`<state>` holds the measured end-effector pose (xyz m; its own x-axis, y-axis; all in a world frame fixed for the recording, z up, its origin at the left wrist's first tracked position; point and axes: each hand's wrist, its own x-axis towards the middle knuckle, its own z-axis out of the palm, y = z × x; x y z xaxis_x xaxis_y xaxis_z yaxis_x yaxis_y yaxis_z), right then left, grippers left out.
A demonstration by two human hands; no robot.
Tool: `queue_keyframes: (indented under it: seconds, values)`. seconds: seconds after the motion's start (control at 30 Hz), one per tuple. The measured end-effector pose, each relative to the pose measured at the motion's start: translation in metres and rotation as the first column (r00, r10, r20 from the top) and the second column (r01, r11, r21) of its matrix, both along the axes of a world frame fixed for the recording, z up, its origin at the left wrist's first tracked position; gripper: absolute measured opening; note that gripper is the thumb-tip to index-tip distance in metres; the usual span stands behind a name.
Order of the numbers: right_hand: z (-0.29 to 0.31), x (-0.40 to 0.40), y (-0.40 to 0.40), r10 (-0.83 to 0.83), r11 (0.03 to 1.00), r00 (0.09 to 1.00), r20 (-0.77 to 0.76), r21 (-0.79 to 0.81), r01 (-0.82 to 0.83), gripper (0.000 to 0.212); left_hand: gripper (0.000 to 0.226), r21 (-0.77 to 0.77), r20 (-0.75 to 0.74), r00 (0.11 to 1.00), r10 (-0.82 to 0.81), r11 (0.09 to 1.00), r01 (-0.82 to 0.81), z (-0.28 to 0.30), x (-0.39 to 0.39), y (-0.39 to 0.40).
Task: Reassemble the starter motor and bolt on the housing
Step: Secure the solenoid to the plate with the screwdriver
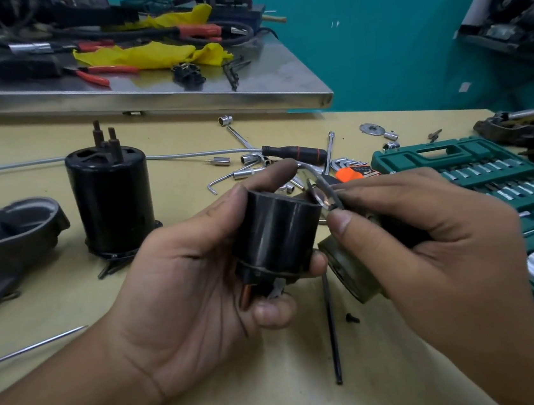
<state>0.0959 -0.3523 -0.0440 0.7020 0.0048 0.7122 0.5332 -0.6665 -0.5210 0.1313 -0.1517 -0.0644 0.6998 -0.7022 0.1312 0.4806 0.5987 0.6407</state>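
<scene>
While the grey cast-metal housing (7, 238) lies unbolted at nine o'clock on the tan tabletop (174, 186), and the tall black cylindrical motor body (110, 200) stands apart at ten o'clock, we judge the reassembly only part done: joining and bolting remain. Our left hand (181, 278) has its fingers (273, 310) curled tight round a short black cylindrical part (276, 234) at centre. Our right hand (428, 227) pinches a thin metal ring and wire piece (323, 196) at its top edge, fingertips together. The green socket case (503, 188) sits at three o'clock.
</scene>
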Motion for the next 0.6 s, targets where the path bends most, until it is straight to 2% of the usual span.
queue_keyframes:
  seconds: [0.1, 0.2, 0.37, 0.47, 0.5, 0.6]
  values:
    - [-0.001, -0.001, 0.000, -0.007, 1.000, 1.000, 0.015, 0.000, 0.007, 0.017, 0.046, 0.067, 0.013, 0.997, 0.080, 0.995, -0.080, 0.002, -0.002, -0.002]
    - [0.000, -0.001, 0.000, -0.003, 0.999, 0.999, 0.044, -0.040, 0.005, 0.015, 0.053, 0.076, 0.018, 0.995, 0.094, 0.992, -0.096, 0.006, -0.004, -0.004]
    - [0.005, -0.005, 0.000, -0.007, 0.997, 0.999, 0.046, -0.074, 0.010, 0.020, 0.053, 0.003, 0.036, 0.999, 0.013, 1.000, -0.013, 0.004, -0.002, -0.003]
    - [0.006, -0.006, -0.001, -0.022, 0.997, 1.000, 0.017, -0.078, 0.024, 0.015, 0.056, -0.076, 0.019, 0.998, -0.063, 0.995, 0.065, 0.003, -0.002, -0.001]
    - [0.005, -0.006, -0.001, -0.020, 0.996, 1.000, 0.018, -0.085, 0.022, 0.014, 0.059, -0.054, 0.038, 0.998, -0.042, 0.998, 0.044, 0.002, -0.001, -0.001]
    - [0.004, -0.005, 0.001, -0.016, 0.994, 0.999, 0.044, -0.107, 0.021, 0.010, 0.074, 0.170, 0.179, 0.969, 0.168, 0.965, -0.198, -0.006, -0.001, 0.001]
